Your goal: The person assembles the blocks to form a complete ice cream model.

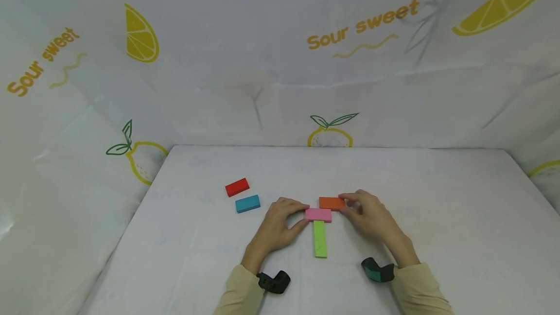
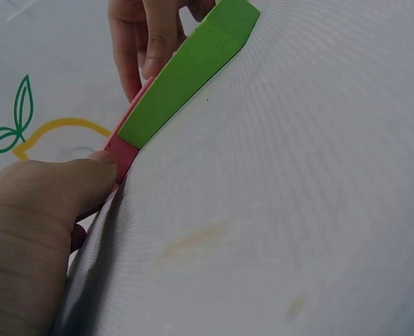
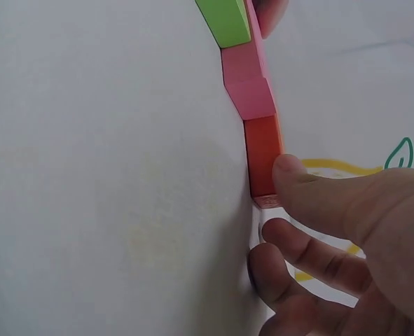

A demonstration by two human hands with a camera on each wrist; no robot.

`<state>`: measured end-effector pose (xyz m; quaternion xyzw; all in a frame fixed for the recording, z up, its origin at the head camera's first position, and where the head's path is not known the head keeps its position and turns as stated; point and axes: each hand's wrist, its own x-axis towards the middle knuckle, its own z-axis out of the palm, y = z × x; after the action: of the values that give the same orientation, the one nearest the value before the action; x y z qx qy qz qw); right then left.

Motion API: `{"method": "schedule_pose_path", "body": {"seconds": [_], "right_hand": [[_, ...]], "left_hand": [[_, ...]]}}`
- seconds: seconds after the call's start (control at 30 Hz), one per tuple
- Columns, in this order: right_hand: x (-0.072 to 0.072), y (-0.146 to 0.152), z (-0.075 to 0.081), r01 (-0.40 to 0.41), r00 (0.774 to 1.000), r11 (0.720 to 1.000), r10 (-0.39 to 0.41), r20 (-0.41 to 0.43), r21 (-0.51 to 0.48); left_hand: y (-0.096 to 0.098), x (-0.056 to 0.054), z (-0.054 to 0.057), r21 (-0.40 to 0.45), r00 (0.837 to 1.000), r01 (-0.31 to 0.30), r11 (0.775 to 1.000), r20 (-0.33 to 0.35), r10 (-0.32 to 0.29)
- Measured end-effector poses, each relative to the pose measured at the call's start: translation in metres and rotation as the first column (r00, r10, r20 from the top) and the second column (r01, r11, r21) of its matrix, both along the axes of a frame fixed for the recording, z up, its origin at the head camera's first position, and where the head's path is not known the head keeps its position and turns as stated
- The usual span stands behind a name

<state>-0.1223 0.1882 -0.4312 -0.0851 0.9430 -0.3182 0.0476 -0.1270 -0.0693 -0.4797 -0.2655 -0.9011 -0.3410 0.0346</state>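
In the head view a pink block (image 1: 318, 215) lies crosswise at the far end of a green block (image 1: 320, 239). My left hand (image 1: 280, 222) pinches the pink block's left end between thumb and index finger. An orange block (image 1: 331, 203) lies just beyond the pink one, offset to the right and overlapping its right part. With thumb and index finger, my right hand (image 1: 369, 215) holds the orange block's right end. The right wrist view shows the green, pink and orange blocks flat on the table, with my right thumb (image 3: 312, 185) on the orange one.
A red block (image 1: 237, 187) and a blue block (image 1: 247, 203) lie apart at the left of the white table (image 1: 415, 179). Behind the table stands a white lemon-print sheet (image 1: 210, 86). Each wrist wears a dark camera band.
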Motion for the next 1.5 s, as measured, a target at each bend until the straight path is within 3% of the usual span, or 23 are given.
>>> {"method": "schedule_pose_path", "body": {"seconds": [0.3,0.7,1.2,1.33,1.5], "right_hand": [[0.0,-0.006,0.001,-0.005,1.0,1.0,0.005,-0.004,0.004],[-0.001,0.004,-0.002,0.011,1.0,0.995,-0.01,0.005,-0.101],[-0.001,-0.003,-0.002,0.048,0.998,0.997,-0.045,0.054,-0.058],[-0.001,-0.005,-0.002,0.045,0.998,0.998,-0.043,0.042,-0.052],[0.0,-0.008,-0.003,0.036,0.999,0.998,-0.035,0.021,-0.049]], "left_hand": [[0.001,-0.002,-0.001,-0.004,1.0,0.0,1.0,-0.01,0.0],[0.002,-0.001,0.003,-0.008,1.0,-0.004,1.0,0.005,0.004],[0.002,0.0,0.002,-0.008,1.0,-0.002,1.0,-0.016,0.002],[0.002,0.0,0.001,0.0,0.999,-0.003,1.0,-0.045,0.003],[0.001,0.001,0.0,0.024,1.0,-0.008,1.0,-0.027,0.009]]}}
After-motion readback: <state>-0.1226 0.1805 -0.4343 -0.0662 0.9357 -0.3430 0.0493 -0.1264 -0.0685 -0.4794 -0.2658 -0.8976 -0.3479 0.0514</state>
